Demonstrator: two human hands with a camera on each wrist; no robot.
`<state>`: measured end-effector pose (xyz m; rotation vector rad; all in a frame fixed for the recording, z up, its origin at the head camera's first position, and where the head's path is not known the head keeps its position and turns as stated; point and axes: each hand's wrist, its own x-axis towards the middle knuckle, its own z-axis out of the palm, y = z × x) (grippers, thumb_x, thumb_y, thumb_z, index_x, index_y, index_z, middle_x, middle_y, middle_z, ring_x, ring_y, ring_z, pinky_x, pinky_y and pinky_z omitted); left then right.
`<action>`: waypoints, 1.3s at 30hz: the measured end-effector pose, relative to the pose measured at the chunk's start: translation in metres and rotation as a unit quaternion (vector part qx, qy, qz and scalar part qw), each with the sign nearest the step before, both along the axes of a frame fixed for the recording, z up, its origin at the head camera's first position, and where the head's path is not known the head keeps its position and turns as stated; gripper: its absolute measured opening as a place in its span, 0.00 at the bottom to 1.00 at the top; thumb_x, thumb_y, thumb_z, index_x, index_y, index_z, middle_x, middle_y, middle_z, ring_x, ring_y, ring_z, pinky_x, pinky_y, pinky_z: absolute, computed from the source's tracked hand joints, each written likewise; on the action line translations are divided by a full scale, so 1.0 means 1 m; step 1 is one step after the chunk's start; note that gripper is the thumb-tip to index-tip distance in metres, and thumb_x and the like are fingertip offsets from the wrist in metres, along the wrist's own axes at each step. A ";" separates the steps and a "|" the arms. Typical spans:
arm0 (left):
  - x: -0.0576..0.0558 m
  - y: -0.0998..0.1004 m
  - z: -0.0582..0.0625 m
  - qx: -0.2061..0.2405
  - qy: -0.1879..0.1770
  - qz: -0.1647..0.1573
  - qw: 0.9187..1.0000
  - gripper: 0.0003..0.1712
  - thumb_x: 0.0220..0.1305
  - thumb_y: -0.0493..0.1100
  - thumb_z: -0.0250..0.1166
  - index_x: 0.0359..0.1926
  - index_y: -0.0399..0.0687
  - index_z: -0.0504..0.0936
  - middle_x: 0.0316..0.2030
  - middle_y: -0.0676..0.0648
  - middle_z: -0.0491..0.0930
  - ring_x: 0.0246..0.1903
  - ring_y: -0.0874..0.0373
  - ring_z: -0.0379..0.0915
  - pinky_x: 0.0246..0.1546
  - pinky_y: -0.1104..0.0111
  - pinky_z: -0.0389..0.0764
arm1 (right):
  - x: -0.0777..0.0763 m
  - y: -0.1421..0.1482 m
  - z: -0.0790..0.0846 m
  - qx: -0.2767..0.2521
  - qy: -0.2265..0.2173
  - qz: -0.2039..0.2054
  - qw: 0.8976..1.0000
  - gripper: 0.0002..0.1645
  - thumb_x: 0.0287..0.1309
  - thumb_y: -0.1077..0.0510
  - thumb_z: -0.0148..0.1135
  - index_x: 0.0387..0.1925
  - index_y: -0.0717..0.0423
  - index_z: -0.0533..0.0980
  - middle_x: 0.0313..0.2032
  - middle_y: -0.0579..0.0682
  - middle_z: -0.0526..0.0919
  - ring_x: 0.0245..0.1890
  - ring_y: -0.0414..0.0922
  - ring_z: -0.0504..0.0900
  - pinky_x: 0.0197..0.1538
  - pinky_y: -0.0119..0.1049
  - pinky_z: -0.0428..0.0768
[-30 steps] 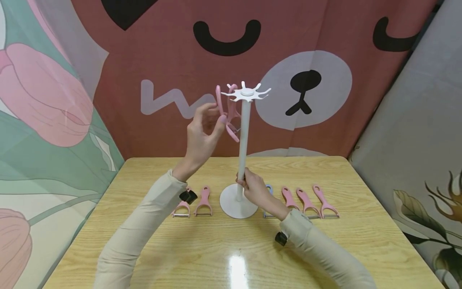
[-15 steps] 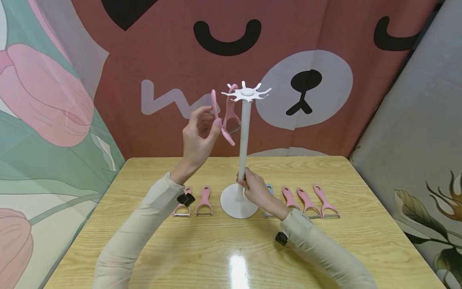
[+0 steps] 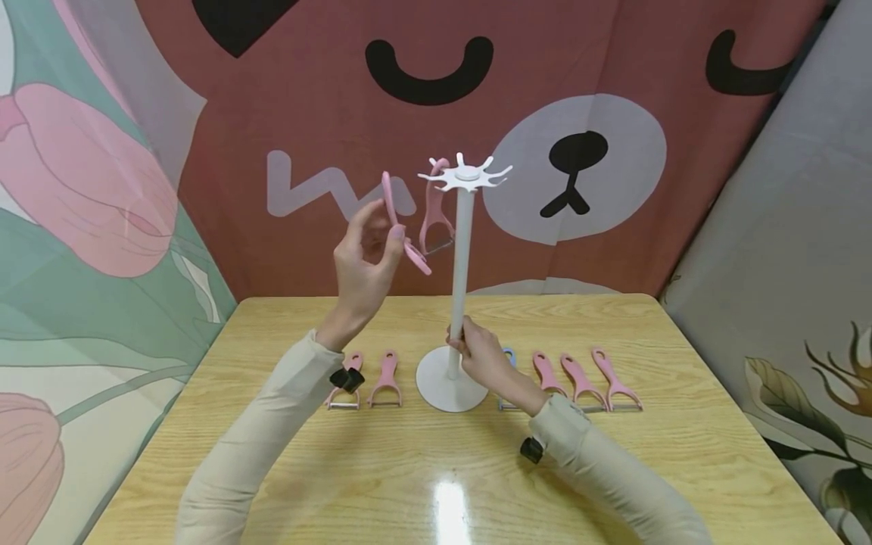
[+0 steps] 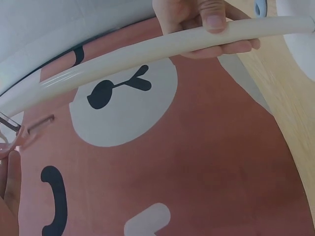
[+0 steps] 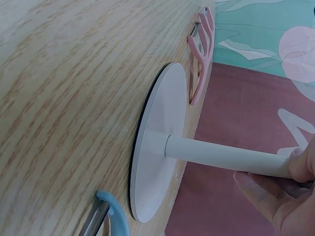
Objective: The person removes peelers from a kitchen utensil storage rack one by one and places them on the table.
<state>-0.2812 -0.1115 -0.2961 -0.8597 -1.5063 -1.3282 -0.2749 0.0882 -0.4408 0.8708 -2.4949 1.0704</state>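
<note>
In the head view my left hand (image 3: 364, 269) pinches a pink peeler (image 3: 390, 204) by its handle, tilted, a little left of the white stand's hooked top (image 3: 467, 177). Another pink peeler (image 3: 434, 208) hangs from one of the hooks on the left side. My right hand (image 3: 485, 354) grips the stand's white pole (image 3: 460, 265) low down, above the round base (image 3: 436, 390). The right wrist view shows fingers and thumb around the pole (image 5: 226, 156). Only the fingertips (image 4: 12, 172) of the left hand show at the edge of the left wrist view.
Two pink peelers (image 3: 386, 378) lie on the wooden table (image 3: 381, 469) left of the base, one partly behind the left wrist camera. To the right lie a blue peeler (image 3: 509, 356), mostly hidden by the right hand, and three pink peelers (image 3: 606, 371). A printed cloth (image 3: 327, 113) hangs behind.
My left hand has moved left and slightly down, carrying its pink peeler away from the hooks. The other pink peeler stays hanging. The right hand keeps its place on the pole.
</note>
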 end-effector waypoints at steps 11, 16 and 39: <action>0.001 -0.011 -0.010 -0.001 -0.011 0.011 1.000 0.22 0.69 0.42 0.62 0.59 0.33 0.75 0.34 0.37 0.82 0.30 0.56 0.78 0.28 0.74 0.78 | 0.000 0.000 0.000 0.002 0.001 -0.002 1.000 0.04 0.66 0.68 0.58 0.42 0.62 0.73 0.33 0.51 0.81 0.36 0.50 0.84 0.37 0.44 0.85; 0.002 -0.016 -0.016 -0.011 -0.024 0.010 1.000 0.21 0.68 0.39 0.63 0.59 0.34 0.76 0.33 0.38 0.83 0.28 0.55 0.78 0.29 0.74 0.79 | 0.000 0.000 -0.001 0.001 0.001 -0.002 1.000 0.04 0.66 0.68 0.59 0.42 0.62 0.73 0.33 0.52 0.81 0.36 0.50 0.84 0.38 0.43 0.85; 0.019 -0.029 -0.032 -0.034 -0.054 0.058 0.996 0.21 0.57 0.20 0.62 0.54 0.23 0.75 0.34 0.33 0.82 0.32 0.56 0.80 0.34 0.76 0.82 | -0.003 -0.001 -0.005 0.000 0.030 0.003 1.000 0.05 0.65 0.69 0.59 0.41 0.62 0.72 0.33 0.51 0.80 0.34 0.50 0.84 0.35 0.43 0.85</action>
